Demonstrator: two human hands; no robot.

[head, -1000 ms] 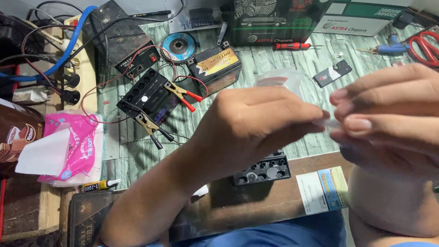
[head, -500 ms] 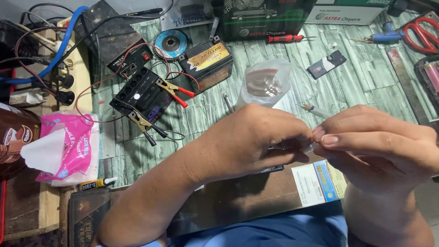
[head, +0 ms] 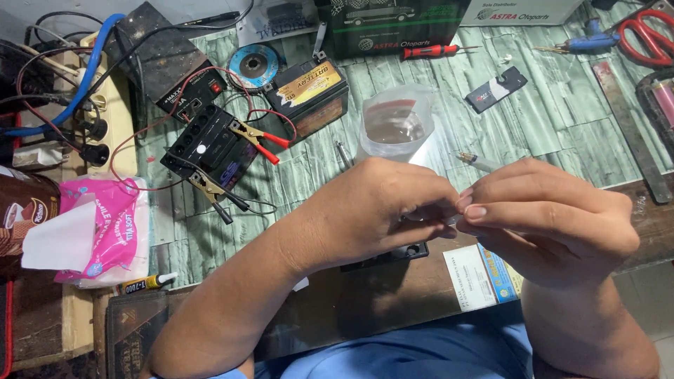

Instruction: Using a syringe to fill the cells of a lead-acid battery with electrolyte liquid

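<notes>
My left hand (head: 372, 214) and my right hand (head: 554, 217) meet fingertip to fingertip over the front of the bench. Together they pinch a thin clear tube (head: 483, 163) with a brass tip that sticks out up and to the left above my right fingers. The part of the tube between the fingers is hidden. Just behind the hands stands a clear plastic cup (head: 394, 125) holding some liquid. A black block (head: 393, 256) lies partly hidden under my left hand.
A small black battery (head: 210, 144) with clamps (head: 256, 137) and a second battery (head: 309, 90) sit at the left. A pink tissue pack (head: 91, 231) lies at the left edge. A red screwdriver (head: 432, 50) and scissors (head: 646, 31) lie at the back.
Both hands have dropped lower in view and drawn closer together. The cup behind them, covered a second ago, now shows in full.
</notes>
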